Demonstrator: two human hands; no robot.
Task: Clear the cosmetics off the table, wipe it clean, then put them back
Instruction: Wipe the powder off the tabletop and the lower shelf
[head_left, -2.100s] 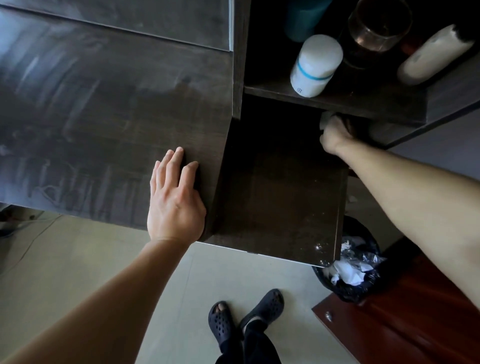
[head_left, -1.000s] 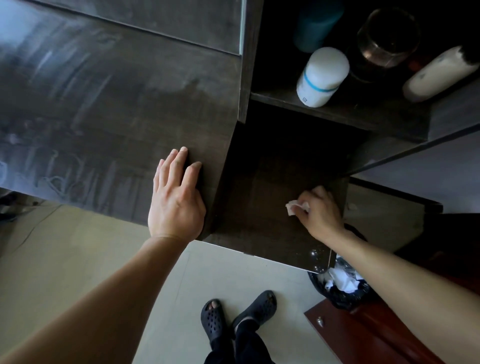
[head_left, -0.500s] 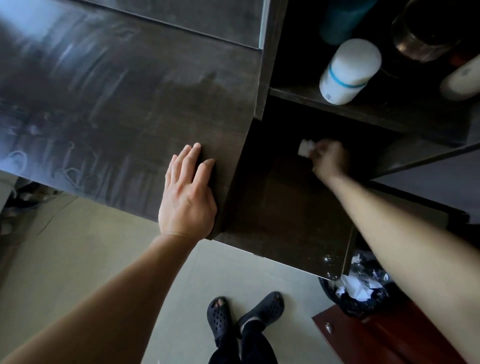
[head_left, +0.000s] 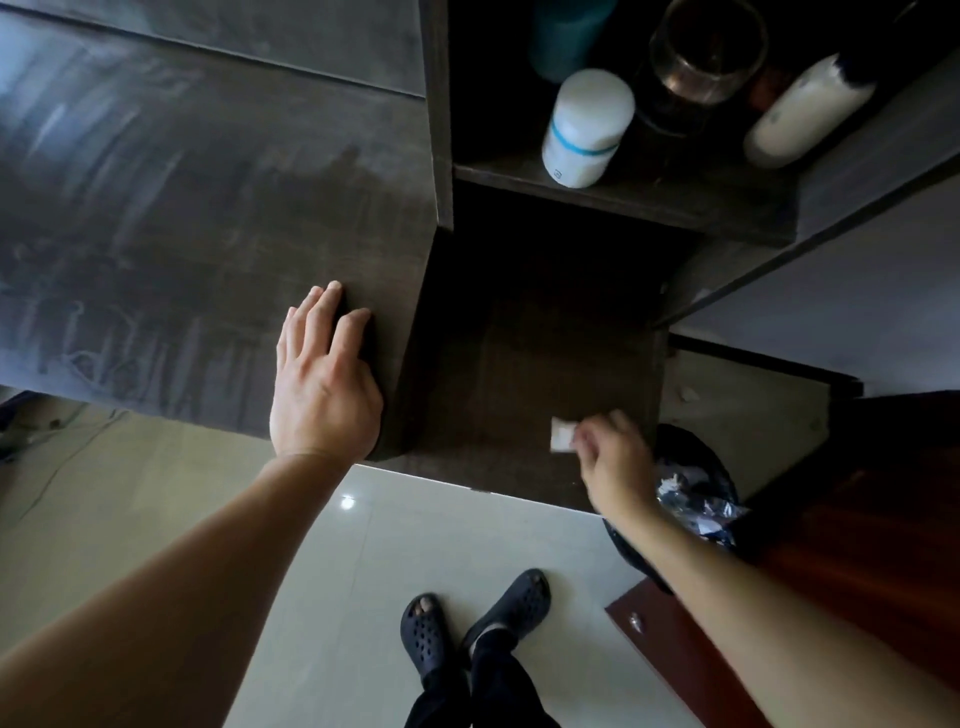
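The left hand (head_left: 322, 384) lay palm down on the dark table (head_left: 182, 208), near its front edge at about 7 o'clock from the picture's middle. Its grip was spread, with the fingers straight and holding nothing. The raised table top around it showed pale streaks and smears.

To the right, a lower dark section (head_left: 519, 353) of the table sat at about 5 o'clock. Over its front right corner was the right hand (head_left: 613, 457), blurred. Its grip pinched a small white wipe (head_left: 562, 435) at the fingertips, and the wipe stuck out toward 9 o'clock from the hand. The blur hid whether the wipe touched the surface.

The cosmetics stood on a shelf (head_left: 649, 200) at 1 o'clock, well apart from both hands. They were a white bottle with a blue band (head_left: 587, 124), upright at the shelf's front, a teal container (head_left: 566, 36) behind it, a glass jar (head_left: 706, 57) at the bottle's 2 o'clock, and a long white bottle (head_left: 810, 114), leaning, at the far right.

A bin lined with a black bag (head_left: 696, 493) stood on the floor just beside the right wrist, at its 3 o'clock, with crumpled paper in it. Two dark sandals (head_left: 426, 634) showed at 6 o'clock on the pale tiled floor (head_left: 415, 540).
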